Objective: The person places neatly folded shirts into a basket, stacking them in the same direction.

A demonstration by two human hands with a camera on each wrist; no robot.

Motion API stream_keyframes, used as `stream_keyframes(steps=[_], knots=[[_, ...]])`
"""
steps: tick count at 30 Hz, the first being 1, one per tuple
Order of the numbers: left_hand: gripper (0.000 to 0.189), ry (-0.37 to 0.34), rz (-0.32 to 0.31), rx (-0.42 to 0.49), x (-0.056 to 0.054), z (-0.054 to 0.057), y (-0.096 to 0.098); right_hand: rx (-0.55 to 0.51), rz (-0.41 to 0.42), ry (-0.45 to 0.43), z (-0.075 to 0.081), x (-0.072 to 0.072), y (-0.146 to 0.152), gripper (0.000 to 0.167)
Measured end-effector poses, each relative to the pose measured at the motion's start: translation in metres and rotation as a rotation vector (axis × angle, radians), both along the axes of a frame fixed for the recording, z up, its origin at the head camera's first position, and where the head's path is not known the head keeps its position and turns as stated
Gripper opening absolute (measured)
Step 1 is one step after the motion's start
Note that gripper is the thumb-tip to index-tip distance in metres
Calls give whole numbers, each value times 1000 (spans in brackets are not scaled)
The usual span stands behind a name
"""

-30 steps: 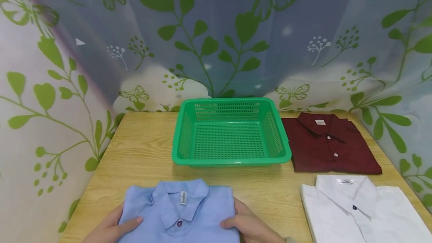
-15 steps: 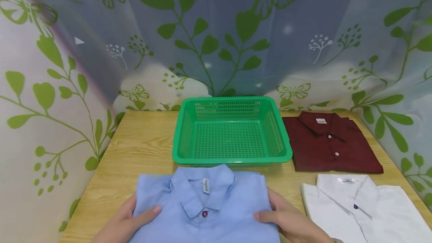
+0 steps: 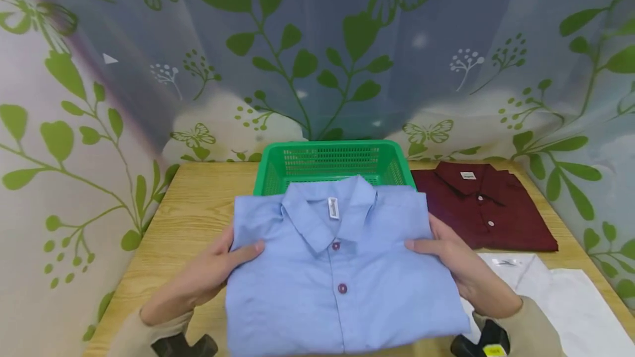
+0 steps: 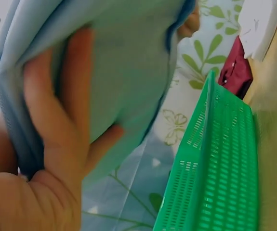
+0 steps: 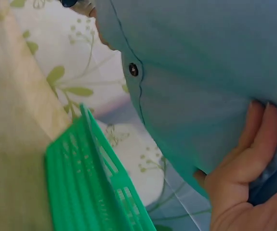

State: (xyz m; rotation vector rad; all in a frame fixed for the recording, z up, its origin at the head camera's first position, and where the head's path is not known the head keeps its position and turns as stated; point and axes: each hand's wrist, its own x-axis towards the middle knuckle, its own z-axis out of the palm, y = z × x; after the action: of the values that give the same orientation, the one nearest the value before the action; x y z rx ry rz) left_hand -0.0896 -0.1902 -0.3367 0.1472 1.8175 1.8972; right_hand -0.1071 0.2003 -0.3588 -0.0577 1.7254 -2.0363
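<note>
Light-blue folded collared fabric shirt (image 3: pixel 357 274): held aloft over the wood-grain table (image 3: pixel 208 203), left hand (image 3: pixel 208 274) and right hand (image 3: pixel 461 263) pinching its sides, thumbs on top. Head view hides most fingers; on the wrist feeds I see them against the cloth's underside. Front lightly creased; dark-red buttons (image 3: pixel 342 288), white collar label (image 3: pixel 333 208). Compared with one second ago, I note it higher and farther forward. The right arm now partly covers a white folded shirt (image 3: pixel 575 302); the blue one masks the near part of a green perforated plastic basket (image 3: pixel 329 155). Maroon folded shirt (image 3: pixel 516 219) lies beyond, right.
</note>
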Motion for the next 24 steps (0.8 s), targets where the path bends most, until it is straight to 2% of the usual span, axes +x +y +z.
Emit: stream_keyframes(steps=[3,5,10,14,17,20,24], knots=[[72,28,56,4,-28,6,10,44,-23,17,10,-23,2,79],[70,39,72,8,-49,8,14,57,-31,25,14,-40,1,78],[67,33,59,30,-100,8,18,77,-53,19,21,-82,-1,75],[67,32,63,27,-134,5,21,84,-45,-6,20,-117,-3,75],[66,27,65,24,-157,0,22,78,-31,-18,14,-142,-6,74],[67,8,63,19,-175,-9,23,90,-23,-14,4,-161,-10,73],[68,-13,49,-36,-189,-25,24,115,20,-17,-10,-175,-13,78]])
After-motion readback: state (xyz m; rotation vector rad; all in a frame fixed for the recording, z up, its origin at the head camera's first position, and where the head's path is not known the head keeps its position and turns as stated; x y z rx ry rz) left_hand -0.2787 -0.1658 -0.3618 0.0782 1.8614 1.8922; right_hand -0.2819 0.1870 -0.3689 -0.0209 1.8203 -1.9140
